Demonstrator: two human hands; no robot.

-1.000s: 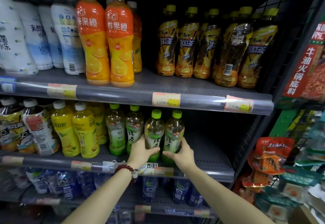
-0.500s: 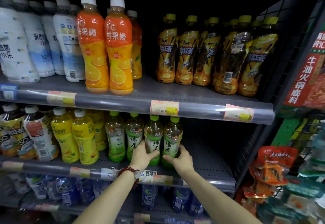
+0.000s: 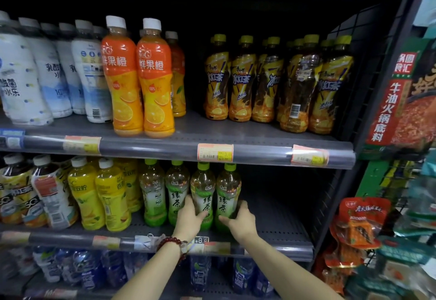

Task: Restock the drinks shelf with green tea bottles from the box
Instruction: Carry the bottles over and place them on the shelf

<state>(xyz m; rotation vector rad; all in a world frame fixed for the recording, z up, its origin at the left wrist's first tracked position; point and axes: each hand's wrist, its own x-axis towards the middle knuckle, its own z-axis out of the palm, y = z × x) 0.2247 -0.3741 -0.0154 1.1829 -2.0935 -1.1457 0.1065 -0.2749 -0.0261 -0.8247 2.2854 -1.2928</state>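
Head view: two hands (image 3: 188, 219) (image 3: 240, 219) grip two of four green tea bottles (image 3: 203, 196).

Left hand (image 3: 190, 217) and right hand (image 3: 240, 220) extended forward, fingers curled.

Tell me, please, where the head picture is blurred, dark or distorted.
Head view: the back of the upper shelf is dark; the shelf edges bow from the wide lens; the snack packets at right are blurred; the green tea bottles and both hands read clearly.

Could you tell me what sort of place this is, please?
Most likely a small shop's drinks aisle: shelves of bottled drinks, price tags on the shelf edge, and hanging snack packets alongside.
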